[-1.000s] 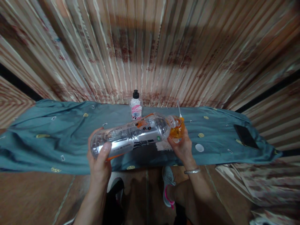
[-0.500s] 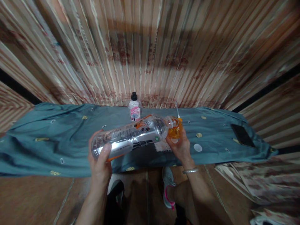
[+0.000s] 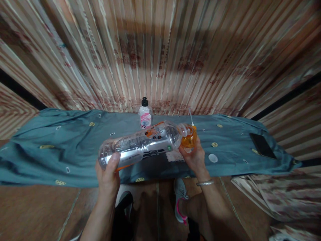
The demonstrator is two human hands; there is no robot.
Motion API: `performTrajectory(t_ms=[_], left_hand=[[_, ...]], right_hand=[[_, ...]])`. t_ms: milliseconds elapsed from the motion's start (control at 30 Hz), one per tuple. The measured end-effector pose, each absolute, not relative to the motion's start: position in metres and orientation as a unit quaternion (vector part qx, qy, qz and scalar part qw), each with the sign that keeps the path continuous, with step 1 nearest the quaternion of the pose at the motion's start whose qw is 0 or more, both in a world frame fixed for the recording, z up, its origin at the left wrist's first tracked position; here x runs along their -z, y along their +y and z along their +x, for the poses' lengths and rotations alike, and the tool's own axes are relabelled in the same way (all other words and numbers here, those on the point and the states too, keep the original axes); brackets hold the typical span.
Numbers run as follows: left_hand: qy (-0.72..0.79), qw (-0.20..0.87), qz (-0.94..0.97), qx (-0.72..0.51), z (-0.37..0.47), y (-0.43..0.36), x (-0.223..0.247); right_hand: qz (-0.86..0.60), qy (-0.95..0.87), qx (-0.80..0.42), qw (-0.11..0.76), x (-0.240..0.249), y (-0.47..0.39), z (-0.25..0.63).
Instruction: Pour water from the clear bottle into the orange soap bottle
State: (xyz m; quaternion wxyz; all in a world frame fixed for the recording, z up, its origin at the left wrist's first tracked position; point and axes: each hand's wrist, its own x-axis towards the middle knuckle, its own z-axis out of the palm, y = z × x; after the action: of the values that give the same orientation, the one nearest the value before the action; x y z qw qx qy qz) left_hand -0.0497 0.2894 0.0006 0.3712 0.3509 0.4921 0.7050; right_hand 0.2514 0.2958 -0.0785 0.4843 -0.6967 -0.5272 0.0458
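My left hand [image 3: 109, 174] is wrapped round the base end of a large clear plastic bottle [image 3: 140, 145] with a silver and orange label. The bottle lies nearly level, its neck end slightly higher and pointing right. My right hand [image 3: 194, 155] grips a small container of orange liquid [image 3: 189, 139]. The bottle's mouth overlaps this container; I cannot tell whether they touch. A thin whitish tube with a white fitting [image 3: 192, 118] shows just behind the container. Under my right hand, a pale paper or cloth [image 3: 175, 156] is partly hidden.
A teal patterned cloth [image 3: 77, 147] covers the narrow surface. On it stand a clear bottle with black cap and pink label [image 3: 145, 115], a small white round lid [image 3: 213, 158] and a dark flat phone-like object [image 3: 262, 145]. Striped curtains [image 3: 160, 50] hang behind.
The view has shifted slightly, so things sit a little further right. Both hands keep their holds, and the large bottle stays at about the same tilt.
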Motion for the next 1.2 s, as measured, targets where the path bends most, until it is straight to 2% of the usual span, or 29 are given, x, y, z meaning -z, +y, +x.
performTrajectory(t_ms=[400,767,1200], left_hand=[[0.467,0.396,0.337,-0.715,-0.041,0.292,-0.003],[0.453,0.379,0.368,-0.718,-0.04,0.295,0.0],[0.47,0.341,0.394,-0.713,-0.05,0.297,0.014]], right_hand=[[-0.688,-0.527,-0.047,0.496,0.078,0.297,0.255],[-0.703,-0.533,-0.005,0.471,0.083,0.305,0.257],[-0.692,-0.543,-0.027,0.475,0.077,0.307,0.253]])
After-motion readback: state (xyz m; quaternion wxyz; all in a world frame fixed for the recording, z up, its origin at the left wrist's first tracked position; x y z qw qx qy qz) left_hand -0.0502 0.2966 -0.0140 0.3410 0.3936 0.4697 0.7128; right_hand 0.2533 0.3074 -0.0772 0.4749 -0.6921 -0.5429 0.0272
